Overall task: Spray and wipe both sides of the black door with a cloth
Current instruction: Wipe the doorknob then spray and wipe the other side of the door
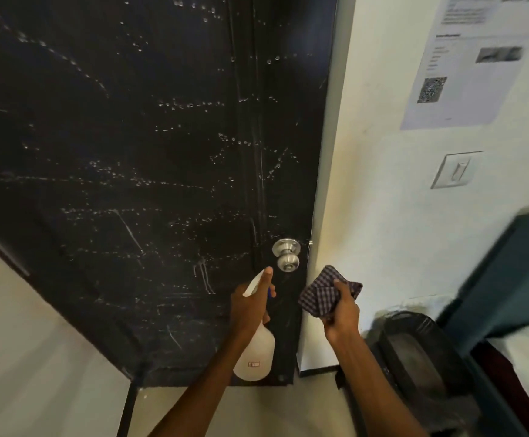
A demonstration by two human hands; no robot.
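Black door (131,152) filling left and centre frame is beaded with spray but unwiped, left hand (250,305) grip curled round spray bottle (255,351), right hand (340,313) pinching bunched cloth (323,294) lower centre, wiping and other side left

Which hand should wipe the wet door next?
Probably the right hand. It already grips the checked cloth just beside the black door, which is dotted with spray drops. The left hand holds the spray bottle, so it cannot wipe.
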